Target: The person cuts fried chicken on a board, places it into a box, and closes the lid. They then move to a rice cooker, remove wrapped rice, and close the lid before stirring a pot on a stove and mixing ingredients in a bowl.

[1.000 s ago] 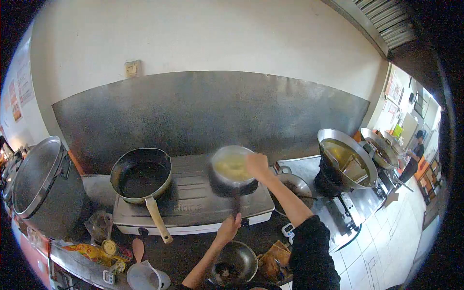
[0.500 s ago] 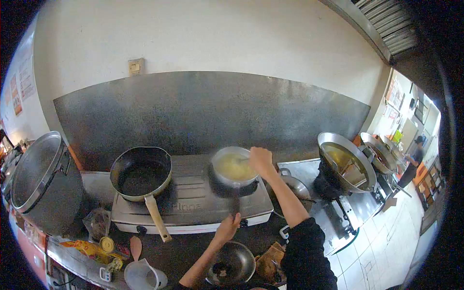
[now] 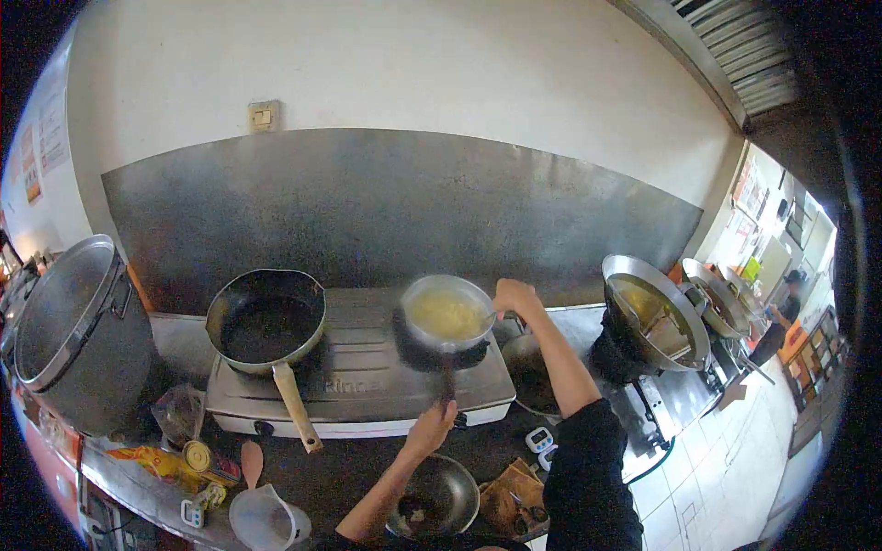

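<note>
Steel saucepan (image 3: 446, 317) of yellow mix, on the right burner of the 2-burner stove (image 3: 367, 384). Left hand (image 3: 434, 426) stayed closed round its near handle. Right hand (image 3: 514, 297), fingers curled on something too thin to name, had moved within 1 second from over the contents to the right rim. Stirring judged under way, pan steadied.

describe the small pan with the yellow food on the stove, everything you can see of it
The small pan is round and metal-looking with a pale rim, mostly filled with yellow food. It sits upright on the right burner of the stove. Its dark straight handle points toward the person, and the left hand grips its end. The right hand is at the right rim, seemingly with a thin utensil in the food, too small to be sure.
</note>
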Tool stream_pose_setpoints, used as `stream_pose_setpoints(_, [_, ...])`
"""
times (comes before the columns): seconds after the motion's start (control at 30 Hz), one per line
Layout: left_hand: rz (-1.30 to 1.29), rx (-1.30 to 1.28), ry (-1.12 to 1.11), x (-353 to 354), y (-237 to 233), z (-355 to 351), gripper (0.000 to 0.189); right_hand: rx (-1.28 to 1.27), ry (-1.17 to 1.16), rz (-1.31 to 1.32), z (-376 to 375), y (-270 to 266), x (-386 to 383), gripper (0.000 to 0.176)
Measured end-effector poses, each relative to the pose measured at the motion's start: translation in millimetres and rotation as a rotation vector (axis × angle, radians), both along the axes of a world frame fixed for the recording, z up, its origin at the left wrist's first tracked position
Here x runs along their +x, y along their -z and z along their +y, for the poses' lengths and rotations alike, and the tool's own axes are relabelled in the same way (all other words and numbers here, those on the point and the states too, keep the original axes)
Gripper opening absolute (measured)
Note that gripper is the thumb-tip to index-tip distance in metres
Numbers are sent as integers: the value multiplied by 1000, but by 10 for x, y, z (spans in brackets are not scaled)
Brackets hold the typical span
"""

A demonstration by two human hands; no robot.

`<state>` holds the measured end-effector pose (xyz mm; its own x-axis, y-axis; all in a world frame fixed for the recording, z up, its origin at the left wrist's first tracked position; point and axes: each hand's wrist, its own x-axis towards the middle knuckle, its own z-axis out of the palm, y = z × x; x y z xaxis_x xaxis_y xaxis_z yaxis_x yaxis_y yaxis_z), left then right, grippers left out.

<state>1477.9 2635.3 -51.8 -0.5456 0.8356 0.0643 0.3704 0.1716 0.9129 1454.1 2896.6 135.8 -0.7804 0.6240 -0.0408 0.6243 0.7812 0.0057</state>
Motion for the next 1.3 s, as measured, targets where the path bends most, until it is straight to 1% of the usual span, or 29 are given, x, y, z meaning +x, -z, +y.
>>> stream_pose_setpoints(0.03, [-46,-41,16,-9,-13,-4,47,-90,6,-24,82,124,-39,27])
stream_pose_setpoints(0.1, [-51,-14,9,-36,171,69,46,-130,-48,81,259,387,-179,29])
stream_pose_setpoints(0.13, [-51,-4,8,-38,171,73,46,-154,-72,135,216,387,-193,30])
stream_pose_setpoints(0.23, [12,-73,-48,-23,143,67,46,-121,-76,154,40,223,-333,35])
stream_pose_setpoints(0.33, [102,6,29,-13,128,13,45,-24,-138,234,-428,-130,-341,34])
stream_pose_setpoints(0.4, [100,-22,21,-1,-1,-6,44,55,-180,245,-645,-221,-350,30])
stream_pose_setpoints(0.47, [62,-52,15,5,-106,-12,44,100,-203,235,-728,-170,-395,25])
stream_pose_setpoints(0.53, [-8,-88,11,10,-154,-18,45,112,-206,208,-741,32,-403,22])
stream_pose_setpoints(0.63, [360,61,33,-32,221,40,46,78,-309,310,-766,273,-182,22])
stream_pose_setpoints(0.73, [238,56,-59,-36,376,103,46,136,-157,208,-571,113,-156,23])
stream_pose_setpoints(0.8, [-44,50,-63,-16,379,136,46,177,-67,165,-572,-252,-53,24])
stream_pose_setpoints(0.87, [-115,16,-67,-52,287,134,47,236,-34,263,-278,-207,-44,27])
stream_pose_setpoints(0.9, [-48,-20,-68,-21,95,60,47,265,-16,309,-151,-142,-58,28])
stream_pose_setpoints(0.93, [16,-57,-67,-1,-11,25,47,253,-7,305,-87,-63,-53,28])
stream_pose_setpoints(1.0, [1,-59,-94,1,48,57,48,229,14,296,15,167,-26,29])
stream_pose_setpoints(1.03, [-5,-61,-106,0,78,76,48,148,25,276,64,312,-62,27])
stream_pose_setpoints(1.1, [-15,-74,-49,-5,-50,10,49,-16,50,234,179,575,-176,23])
stream_pose_setpoints(1.13, [-20,-83,-21,-4,-94,-10,50,-42,-53,219,250,639,-230,21])
stream_pose_setpoints(1.2, [-49,-31,-40,-17,57,55,50,-101,-256,189,280,708,-279,17])
stream_pose_setpoints(1.23, [-63,-7,-50,-37,150,88,50,-133,-251,252,289,722,-282,16])
stream_pose_setpoints(1.3, [2,-54,-37,-70,215,102,49,-199,-235,373,298,698,-289,15])
